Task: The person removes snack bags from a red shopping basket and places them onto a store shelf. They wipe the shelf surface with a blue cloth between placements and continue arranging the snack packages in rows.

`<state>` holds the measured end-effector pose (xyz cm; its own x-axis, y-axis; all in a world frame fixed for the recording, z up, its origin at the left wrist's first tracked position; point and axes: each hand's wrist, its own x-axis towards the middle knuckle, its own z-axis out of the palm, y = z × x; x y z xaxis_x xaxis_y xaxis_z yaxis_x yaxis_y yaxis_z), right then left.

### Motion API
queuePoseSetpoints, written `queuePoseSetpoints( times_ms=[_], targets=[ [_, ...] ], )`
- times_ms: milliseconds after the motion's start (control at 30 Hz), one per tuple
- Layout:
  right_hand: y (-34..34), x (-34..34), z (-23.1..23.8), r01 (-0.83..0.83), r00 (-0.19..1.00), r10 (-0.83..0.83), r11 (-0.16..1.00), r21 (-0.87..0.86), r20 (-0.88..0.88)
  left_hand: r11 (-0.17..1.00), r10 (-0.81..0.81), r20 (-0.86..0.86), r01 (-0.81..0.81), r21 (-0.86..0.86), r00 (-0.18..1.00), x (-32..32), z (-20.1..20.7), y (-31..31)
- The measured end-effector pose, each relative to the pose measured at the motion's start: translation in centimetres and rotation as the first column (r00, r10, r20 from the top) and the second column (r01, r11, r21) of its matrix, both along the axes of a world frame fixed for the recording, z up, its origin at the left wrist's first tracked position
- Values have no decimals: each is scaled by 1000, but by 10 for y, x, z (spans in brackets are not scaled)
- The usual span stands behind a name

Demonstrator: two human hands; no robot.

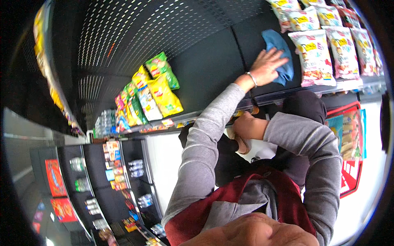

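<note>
Blue cloth [286, 70]: one, crumpled, laid on the black shelf [205, 61], under the fingers and palm of your left hand [266, 67], part of it showing past your fingertips and along the hand's right side

Left hand: fingers spread wide, palm down on the cloth, pressing rather than pinching by the look of it; your wrist, with a bracelet [252, 79], crosses over the shelf seam [238, 43]

Step in hand: judged to be wiping the shelf, at the strip against the white snack bags [314, 57]; your next move calls for a flat, steady push along the bare board, easing off at the bags so that none tips

White snack bags: in rows, just right of the cloth, near enough for a wide stroke to knock

Yellow chip bag [165, 96]: front of a group at the shelf's left, well apart from the cloth, bare board between

Right hand [247, 126]: curled in, near the shelf's front edge [316, 89] and in front of your body, away from the cloth; whether it grips anything, you cannot tell from this view
</note>
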<state>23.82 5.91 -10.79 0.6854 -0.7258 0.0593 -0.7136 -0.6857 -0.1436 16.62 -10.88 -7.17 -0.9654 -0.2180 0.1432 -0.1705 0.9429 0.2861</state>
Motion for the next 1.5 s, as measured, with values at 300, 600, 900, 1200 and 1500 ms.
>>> queuePoseSetpoints(
  times_ms=[300,600,900,1200,1500],
  targets=[
    [-15,-20,8,-67,992,79,992,109,-102,997,32,107,-40,71,994,112,21,25],
    [-14,-25,9,-123,990,112,983,138,80,835,532,222,-464,-294,817,305,36,-23],
    [-15,-19,8,-125,992,114,959,253,59,755,619,11,-590,-287,786,340,52,-14],
    [-18,-24,9,-107,993,94,964,245,66,627,769,246,-621,-470,590,341,20,-32],
    [-20,-18,16,-32,998,48,943,330,-40,513,839,231,-575,-637,492,349,3,-42]
  ],
)
